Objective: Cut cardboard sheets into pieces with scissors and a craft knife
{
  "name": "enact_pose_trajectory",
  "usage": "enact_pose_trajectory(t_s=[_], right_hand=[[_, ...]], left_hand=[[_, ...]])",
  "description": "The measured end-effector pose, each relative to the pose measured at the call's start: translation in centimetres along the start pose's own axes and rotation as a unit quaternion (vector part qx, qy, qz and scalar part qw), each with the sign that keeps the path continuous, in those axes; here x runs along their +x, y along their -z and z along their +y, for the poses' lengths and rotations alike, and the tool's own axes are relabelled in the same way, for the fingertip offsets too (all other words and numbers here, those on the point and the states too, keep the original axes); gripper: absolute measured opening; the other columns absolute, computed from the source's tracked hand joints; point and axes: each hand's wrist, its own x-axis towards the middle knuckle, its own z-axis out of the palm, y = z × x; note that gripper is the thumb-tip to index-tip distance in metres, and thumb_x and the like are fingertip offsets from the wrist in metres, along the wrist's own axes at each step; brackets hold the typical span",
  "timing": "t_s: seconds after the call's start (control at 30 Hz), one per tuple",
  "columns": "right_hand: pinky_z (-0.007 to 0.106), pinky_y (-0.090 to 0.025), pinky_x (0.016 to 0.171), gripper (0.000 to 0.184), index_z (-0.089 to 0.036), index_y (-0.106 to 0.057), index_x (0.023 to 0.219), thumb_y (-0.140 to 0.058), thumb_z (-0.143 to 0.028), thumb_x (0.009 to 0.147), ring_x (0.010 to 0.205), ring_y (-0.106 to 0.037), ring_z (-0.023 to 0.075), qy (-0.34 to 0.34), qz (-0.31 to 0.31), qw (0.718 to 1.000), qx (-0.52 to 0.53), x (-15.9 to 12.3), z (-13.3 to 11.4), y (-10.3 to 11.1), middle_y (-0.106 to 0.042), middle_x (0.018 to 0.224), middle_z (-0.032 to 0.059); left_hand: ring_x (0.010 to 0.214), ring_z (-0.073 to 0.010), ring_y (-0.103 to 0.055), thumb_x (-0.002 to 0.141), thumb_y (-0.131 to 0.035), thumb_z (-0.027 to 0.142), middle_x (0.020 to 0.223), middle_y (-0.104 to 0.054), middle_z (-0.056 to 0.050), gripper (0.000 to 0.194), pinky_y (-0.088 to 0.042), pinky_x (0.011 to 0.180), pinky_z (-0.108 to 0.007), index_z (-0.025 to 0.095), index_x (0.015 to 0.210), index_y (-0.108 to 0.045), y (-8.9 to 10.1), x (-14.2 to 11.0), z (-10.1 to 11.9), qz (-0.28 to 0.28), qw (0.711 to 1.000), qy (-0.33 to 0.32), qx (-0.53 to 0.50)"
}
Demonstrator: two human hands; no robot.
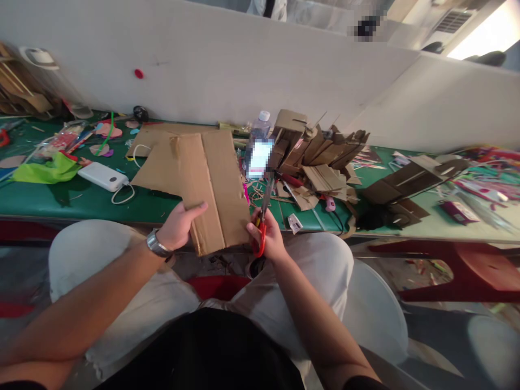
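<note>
My left hand (179,225) grips the lower left edge of a folded piece of brown cardboard (213,189), thumb on its face and fingers behind it. A lengthwise crease runs down the cardboard, and its right edge looks rough. In my right hand (270,235) is a pair of scissors (260,238) with red handles, its blades pointing up and away from me. The blades stand just right of the cardboard's edge. Behind the held piece, a larger cardboard sheet (158,157) lies on the green table (150,208).
A lit phone (260,157) leans near a clear bottle (262,122). To the right stand cardboard structures (317,143) among loose scraps. A white power bank (103,176) with a cable lies left. Red stools (483,271) and a white wall (227,65) bound the space.
</note>
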Motion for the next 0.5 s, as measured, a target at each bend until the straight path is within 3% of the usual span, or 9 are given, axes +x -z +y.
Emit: enact_pose_trajectory(t_s=[0.1, 0.23, 0.37, 0.5], right_hand=[[0.025, -0.039, 0.042, 0.048, -0.025, -0.06, 0.11, -0.077, -0.063, 0.086, 0.045, -0.047, 0.0112, -0.037, -0.02, 0.999, -0.003, 0.1, 0.2, 0.1, -0.057, 0.066, -0.0057], [0.021, -0.033, 0.04, 0.057, -0.017, -0.07, 0.118, -0.08, -0.063, 0.085, 0.041, -0.045, 0.0087, -0.084, -0.074, 0.994, -0.017, -0.3, 0.4, -0.5, -0.06, 0.059, -0.0049], [0.02, -0.031, 0.039, 0.058, -0.014, -0.073, 0.12, -0.077, -0.063, 0.088, 0.04, -0.043, 0.0072, -0.134, -0.145, 0.98, -0.01, -1.2, 0.9, -2.2, -0.057, 0.057, -0.0062], [0.02, -0.031, 0.044, 0.056, -0.015, -0.07, 0.121, -0.08, -0.059, 0.087, 0.046, -0.04, 0.0057, -0.152, -0.176, 0.972, 0.012, -1.7, 1.7, -3.4, -0.051, 0.062, -0.0091]], left_hand=[[0.125, -0.0358, -0.071, 0.071, -0.095, 0.04, 0.12, -0.081, -0.009, 0.043, -0.059, 0.108, -0.048, 0.021, 0.107, -0.079, 1.4, 1.6, 0.8, 0.075, 0.996, -0.053, -0.007], [0.122, -0.032, -0.072, 0.072, -0.092, 0.033, 0.125, -0.079, -0.006, 0.039, -0.061, 0.106, -0.048, 0.024, 0.106, -0.075, 3.3, 3.7, 2.2, 0.16, 0.98, -0.098, -0.059], [0.117, -0.0305, -0.073, 0.068, -0.093, 0.028, 0.118, -0.079, -0.005, 0.037, -0.061, 0.106, -0.046, 0.024, 0.1, -0.074, 4.3, 4.6, 3.5, 0.187, 0.969, -0.136, -0.087], [0.114, -0.0301, -0.073, 0.069, -0.092, 0.028, 0.117, -0.078, -0.005, 0.036, -0.061, 0.104, -0.047, 0.022, 0.099, -0.073, 5.0, 4.9, 4.1, 0.184, 0.969, -0.143, -0.086]])
